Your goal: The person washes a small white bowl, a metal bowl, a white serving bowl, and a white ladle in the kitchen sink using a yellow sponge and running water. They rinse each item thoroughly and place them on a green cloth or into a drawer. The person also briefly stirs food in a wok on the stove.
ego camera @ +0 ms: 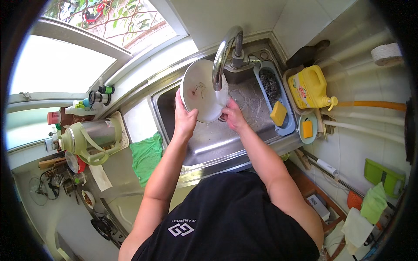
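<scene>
A white bowl (200, 98) with a reddish painted pattern inside is tilted under the curved chrome faucet (219, 62). My left hand (185, 118) grips its left rim, thumb on the near edge. The right side of the bowl is held by my right hand (234, 114), its fingers partly behind the rim. Both hands are above the stainless steel sink (212, 137), whose bottom is wet. Right of them, a blue-grey tray (284, 129) inside the sink carries a dark scouring pad (269, 83) and a yellow sponge (278, 113).
A yellow detergent jug (307, 86) with a pump and a small dish holding an orange sponge (307, 129) stand right of the sink. A green cloth (147, 156) lies left of it, near a green thermos flask (94, 138). A window (114, 49) opens at upper left.
</scene>
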Available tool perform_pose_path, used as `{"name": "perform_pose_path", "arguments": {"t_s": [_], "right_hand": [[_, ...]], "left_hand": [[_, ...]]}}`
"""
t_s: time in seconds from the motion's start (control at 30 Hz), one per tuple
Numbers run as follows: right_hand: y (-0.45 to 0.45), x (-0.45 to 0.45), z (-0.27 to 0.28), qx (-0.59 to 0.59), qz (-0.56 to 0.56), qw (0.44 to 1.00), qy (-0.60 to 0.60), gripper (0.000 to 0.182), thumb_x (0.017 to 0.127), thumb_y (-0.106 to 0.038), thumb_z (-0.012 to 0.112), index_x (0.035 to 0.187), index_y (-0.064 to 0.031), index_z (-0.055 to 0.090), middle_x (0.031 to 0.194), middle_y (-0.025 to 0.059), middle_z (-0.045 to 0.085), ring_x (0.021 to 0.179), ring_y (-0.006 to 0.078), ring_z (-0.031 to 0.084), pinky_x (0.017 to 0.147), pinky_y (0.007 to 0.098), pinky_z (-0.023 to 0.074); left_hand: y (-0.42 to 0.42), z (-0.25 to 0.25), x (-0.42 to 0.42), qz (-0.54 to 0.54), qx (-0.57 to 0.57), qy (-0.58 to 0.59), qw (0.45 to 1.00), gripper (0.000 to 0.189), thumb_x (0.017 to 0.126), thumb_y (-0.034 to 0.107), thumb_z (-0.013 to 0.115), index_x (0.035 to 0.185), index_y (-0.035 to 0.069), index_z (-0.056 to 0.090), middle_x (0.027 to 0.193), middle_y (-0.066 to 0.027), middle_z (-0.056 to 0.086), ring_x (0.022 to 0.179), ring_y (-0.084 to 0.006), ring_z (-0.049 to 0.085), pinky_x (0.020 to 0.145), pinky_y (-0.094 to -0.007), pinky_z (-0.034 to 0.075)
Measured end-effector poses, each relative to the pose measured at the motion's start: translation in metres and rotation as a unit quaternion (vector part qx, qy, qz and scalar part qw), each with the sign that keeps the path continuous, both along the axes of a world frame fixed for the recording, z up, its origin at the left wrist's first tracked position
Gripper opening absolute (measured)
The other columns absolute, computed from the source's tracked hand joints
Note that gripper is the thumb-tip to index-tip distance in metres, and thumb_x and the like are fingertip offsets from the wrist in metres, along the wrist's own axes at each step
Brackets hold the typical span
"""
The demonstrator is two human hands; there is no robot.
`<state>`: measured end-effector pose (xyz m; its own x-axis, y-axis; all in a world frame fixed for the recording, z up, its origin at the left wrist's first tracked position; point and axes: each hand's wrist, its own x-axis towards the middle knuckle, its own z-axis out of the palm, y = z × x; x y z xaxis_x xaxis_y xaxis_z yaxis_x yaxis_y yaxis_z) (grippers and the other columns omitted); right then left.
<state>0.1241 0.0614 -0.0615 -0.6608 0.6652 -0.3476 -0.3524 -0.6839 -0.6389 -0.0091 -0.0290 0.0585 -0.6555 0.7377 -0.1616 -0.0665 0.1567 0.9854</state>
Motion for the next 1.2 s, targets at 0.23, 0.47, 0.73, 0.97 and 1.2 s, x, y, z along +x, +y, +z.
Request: {"name": "perform_pose_path", "arguments": {"t_s": [0.23, 0.47, 0.73, 0.97, 1.2], "right_hand": [[0.0, -0.007, -0.01, 0.061, -0.099, 0.991, -0.06, 0.038, 0.078, 0.005, 0.046, 0.115, 0.0025, 0.055, 0.103, 0.0092, 0.063, 0.089, 0.0162, 0.061, 0.08, 0.0273, 0.0481], [-0.003, -0.002, -0.014, 0.013, -0.101, 0.991, -0.087, 0.027, 0.078, 0.002, 0.048, 0.1, 0.0014, 0.062, 0.091, 0.0065, 0.065, 0.079, 0.0157, 0.06, 0.075, 0.027, 0.0477], [0.014, -0.003, -0.05, 0.154, -0.034, 0.948, -0.276, 0.028, 0.072, -0.001, 0.058, 0.1, 0.0022, 0.058, 0.086, 0.0114, 0.065, 0.08, 0.0222, 0.062, 0.074, 0.0321, 0.048], [0.03, 0.009, -0.033, 0.307, 0.089, 0.846, -0.426, 0.028, 0.073, -0.005, 0.061, 0.1, 0.0009, 0.06, 0.083, 0.0135, 0.066, 0.073, 0.0219, 0.063, 0.065, 0.0362, 0.0483], [0.019, 0.009, -0.038, 0.185, 0.026, 0.941, -0.281, 0.02, 0.075, -0.005, 0.06, 0.093, 0.0024, 0.061, 0.076, 0.0104, 0.065, 0.067, 0.0202, 0.061, 0.062, 0.0363, 0.0477]], "left_hand": [[0.002, 0.0, 0.004, -0.015, 0.019, 0.009, 1.0, 0.079, 0.066, -0.015, 0.046, 0.14, 0.003, 0.025, 0.127, -0.0128, 0.046, 0.12, -0.0222, 0.045, 0.101, -0.031, 0.035], [-0.005, -0.008, 0.003, -0.015, -0.002, 0.023, 1.0, 0.083, 0.066, -0.014, 0.047, 0.143, 0.003, 0.021, 0.131, -0.013, 0.044, 0.121, -0.0219, 0.045, 0.101, -0.0304, 0.036], [-0.002, 0.008, 0.01, -0.032, -0.017, -0.022, 0.999, 0.079, 0.062, -0.016, 0.043, 0.138, 0.005, 0.032, 0.121, -0.0076, 0.051, 0.113, -0.0183, 0.049, 0.097, -0.0276, 0.037], [-0.009, 0.021, -0.003, -0.038, -0.102, -0.114, 0.988, 0.071, 0.068, -0.008, 0.046, 0.136, 0.007, 0.033, 0.112, -0.0114, 0.055, 0.085, -0.0191, 0.061, 0.054, -0.0277, 0.055], [-0.008, 0.016, -0.014, -0.063, -0.134, -0.124, 0.981, 0.068, 0.07, -0.002, 0.048, 0.136, 0.006, 0.033, 0.106, -0.0138, 0.058, 0.074, -0.021, 0.063, 0.045, -0.0292, 0.056]]}}
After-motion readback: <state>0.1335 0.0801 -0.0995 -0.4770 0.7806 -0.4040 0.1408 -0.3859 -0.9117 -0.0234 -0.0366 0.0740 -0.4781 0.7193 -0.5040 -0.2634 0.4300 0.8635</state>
